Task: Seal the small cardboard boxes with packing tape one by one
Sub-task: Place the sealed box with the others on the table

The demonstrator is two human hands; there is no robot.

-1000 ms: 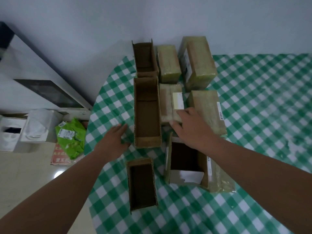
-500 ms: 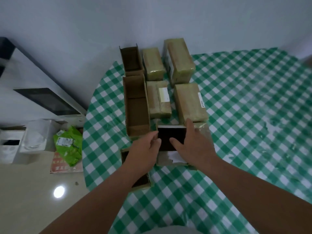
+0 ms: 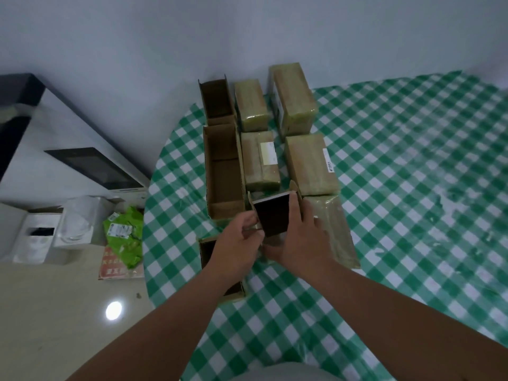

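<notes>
Both hands have closed in since a second ago: left hand (image 3: 238, 237) pinches the near flap, right hand (image 3: 298, 237) grips the side wall of the open box (image 3: 273, 215) just right of the long open carton (image 3: 224, 171), so flap-folding precedes tape.

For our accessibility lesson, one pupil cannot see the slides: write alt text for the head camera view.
Both hands grip an open cardboard box over a green checked tablecloth: the left hand pinches its left flap and the right hand curls round its right wall. Beyond lie four taped boxes and, to their left, two open empty ones.
</notes>
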